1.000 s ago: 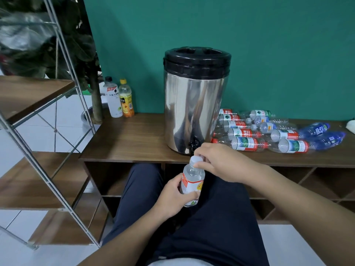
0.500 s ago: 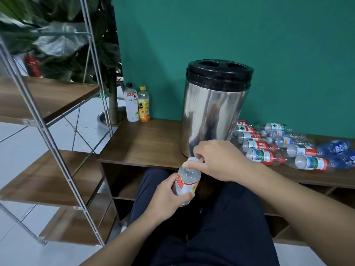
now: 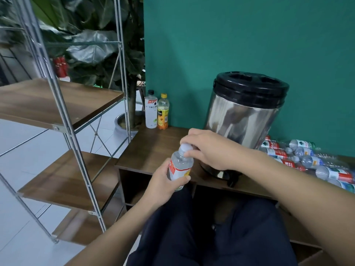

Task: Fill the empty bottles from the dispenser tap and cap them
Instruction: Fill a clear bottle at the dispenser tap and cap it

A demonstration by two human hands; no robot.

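Observation:
My left hand (image 3: 163, 182) grips a small clear bottle (image 3: 179, 166) with a red and white label, held tilted over my lap in front of the table edge. My right hand (image 3: 207, 148) pinches its white cap (image 3: 185, 146) on the bottle's neck. The steel dispenser (image 3: 244, 116) with a black lid stands on the wooden table (image 3: 153, 150) behind my right hand. Its black tap (image 3: 232, 182) pokes out below my right wrist. A pile of empty bottles (image 3: 307, 160) lies on the table to the right of the dispenser.
Two capped bottles, one white (image 3: 151, 112) and one yellow (image 3: 162, 113), stand at the table's back left corner. A metal shelf rack (image 3: 63, 116) with wooden boards rises on the left, with a potted plant (image 3: 126, 121) behind it. A teal wall backs the table.
The camera has swung left, so the dispenser and bottle pile sit further right in view. Both hands keep hold of the bottle and cap, now left of the tap.

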